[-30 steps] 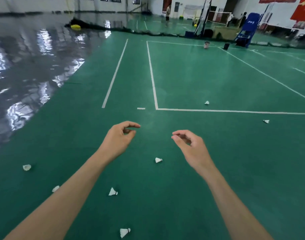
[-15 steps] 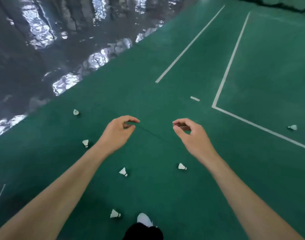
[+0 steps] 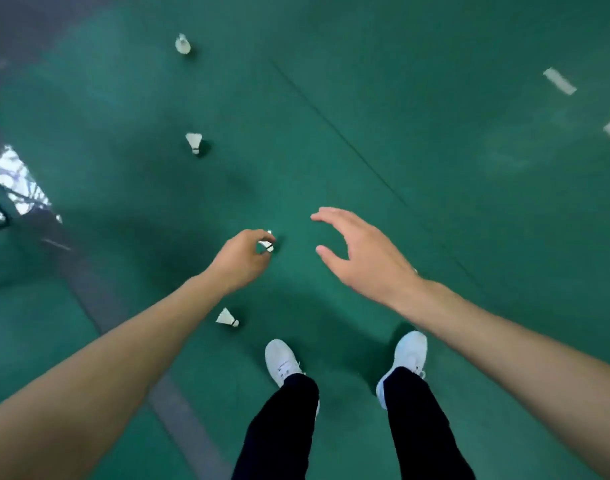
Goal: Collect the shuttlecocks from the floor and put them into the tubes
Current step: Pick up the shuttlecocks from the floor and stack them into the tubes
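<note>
Early stage: left hand [image 3: 243, 259] pinches first shuttlecock [image 3: 266, 243] off floor [image 3: 435, 98], right hand [image 3: 362, 258] spread empty; three others [image 3: 194, 142] beyond and below left hand, no tubes visible.

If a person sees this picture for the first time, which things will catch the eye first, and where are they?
First the two bare arms reaching down over the green floor: the left hand pinches a white shuttlecock near the centre, while the right hand hovers open beside it. Next, three more shuttlecocks lie on the floor, one below the left wrist and two farther up on the left. At the bottom, white shoes and dark trousers show.
</note>
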A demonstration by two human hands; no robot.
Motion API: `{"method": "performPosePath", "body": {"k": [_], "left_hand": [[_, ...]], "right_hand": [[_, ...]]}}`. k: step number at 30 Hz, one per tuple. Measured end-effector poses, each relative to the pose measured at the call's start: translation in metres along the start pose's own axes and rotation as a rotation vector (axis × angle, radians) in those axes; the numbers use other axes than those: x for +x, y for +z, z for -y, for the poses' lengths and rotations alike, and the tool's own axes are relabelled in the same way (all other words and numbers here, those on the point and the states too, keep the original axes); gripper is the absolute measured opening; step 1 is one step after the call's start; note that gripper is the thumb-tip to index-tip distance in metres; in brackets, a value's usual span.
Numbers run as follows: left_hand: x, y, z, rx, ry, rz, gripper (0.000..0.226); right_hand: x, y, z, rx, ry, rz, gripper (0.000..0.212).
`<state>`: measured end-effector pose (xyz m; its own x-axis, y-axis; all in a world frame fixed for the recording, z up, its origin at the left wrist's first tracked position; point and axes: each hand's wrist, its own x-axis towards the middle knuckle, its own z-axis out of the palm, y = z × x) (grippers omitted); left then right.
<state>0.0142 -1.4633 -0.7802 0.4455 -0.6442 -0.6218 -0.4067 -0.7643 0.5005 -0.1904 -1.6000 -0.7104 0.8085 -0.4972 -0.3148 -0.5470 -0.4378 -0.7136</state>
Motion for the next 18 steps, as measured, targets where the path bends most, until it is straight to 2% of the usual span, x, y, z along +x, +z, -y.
{"method": "performPosePath", "body": {"k": [2, 6, 9, 11, 15, 18], "left_hand": [[0.033, 0.039, 0.052, 0.057, -0.050, -0.036, 0.030], [0.082, 0.122, 0.178, 0.184, -0.282, -0.004, 0.027], [0.116, 0.170, 0.270, 0.287, -0.436, 0.124, 0.027], [0.138, 0.197, 0.324, 0.308, -0.532, 0.140, 0.030], [0.178, 0.234, 0.405, 0.243, -0.681, -0.034, 0.044], [0.194, 0.261, 0.443, 0.046, -0.817, -0.199, 0.032]], "right_hand": [[0.042, 0.047, -0.047, -0.077, -0.104, 0.146, 0.048], [0.106, 0.167, -0.145, -0.314, -0.248, 0.354, 0.038], [0.157, 0.252, -0.209, -0.550, -0.359, 0.360, 0.040], [0.194, 0.305, -0.246, -0.696, -0.413, 0.380, 0.041], [0.265, 0.378, -0.286, -0.794, -0.469, 0.367, 0.057], [0.308, 0.422, -0.297, -0.788, -0.569, 0.269, 0.077]]}}
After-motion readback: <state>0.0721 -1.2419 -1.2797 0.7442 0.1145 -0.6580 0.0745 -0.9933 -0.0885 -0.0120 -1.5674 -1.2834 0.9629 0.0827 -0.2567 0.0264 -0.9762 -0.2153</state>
